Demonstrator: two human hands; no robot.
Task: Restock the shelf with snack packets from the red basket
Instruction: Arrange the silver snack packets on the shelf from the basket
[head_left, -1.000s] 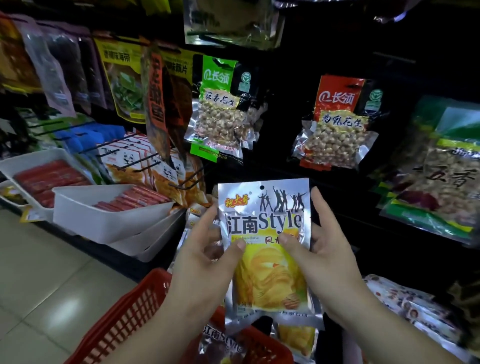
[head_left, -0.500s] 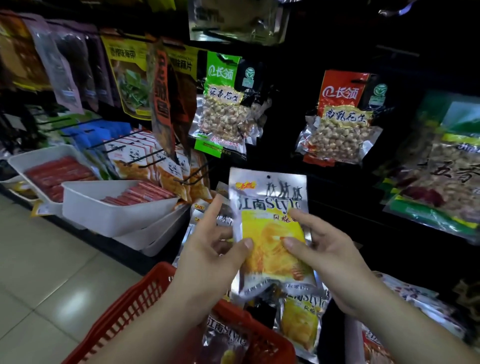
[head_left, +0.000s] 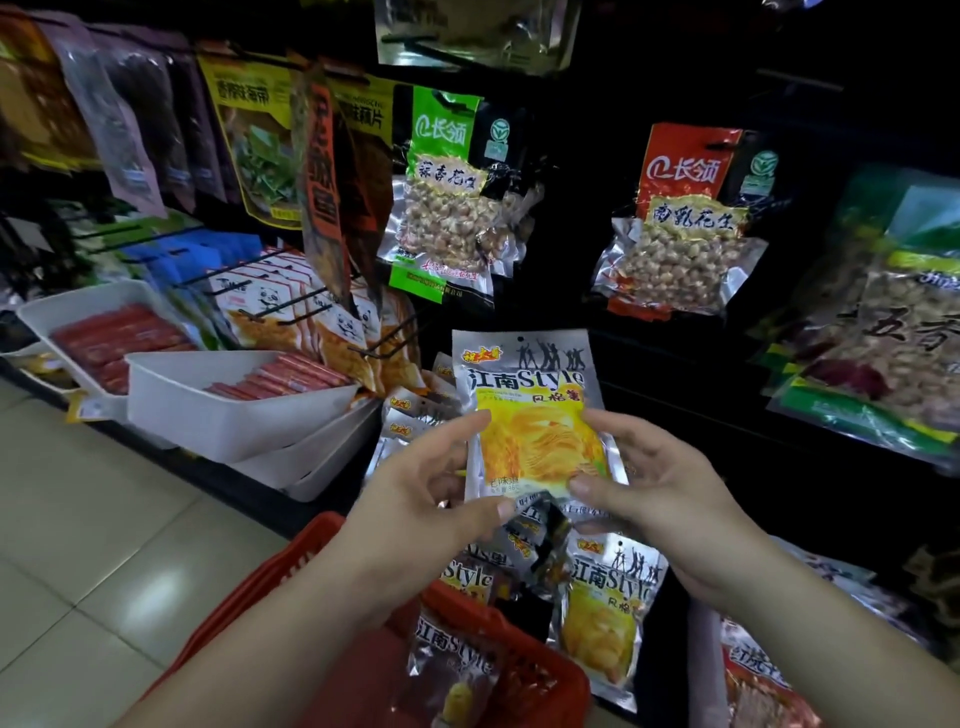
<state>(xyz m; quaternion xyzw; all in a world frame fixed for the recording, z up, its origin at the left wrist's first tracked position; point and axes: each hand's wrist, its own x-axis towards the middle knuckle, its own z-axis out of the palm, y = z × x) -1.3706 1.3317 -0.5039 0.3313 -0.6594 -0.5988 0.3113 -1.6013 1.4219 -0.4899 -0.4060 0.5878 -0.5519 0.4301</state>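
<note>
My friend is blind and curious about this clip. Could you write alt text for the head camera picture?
A left hand and a right hand hold a silver and yellow snack packet upright before a dark shop shelf, above a red basket holding more such packets. Peanut packs hang behind; white trays of red sausages sit at left.

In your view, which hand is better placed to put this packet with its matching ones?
Probably left: the left hand holds the packet beside the matching packets; the right hand is farther off.
</note>
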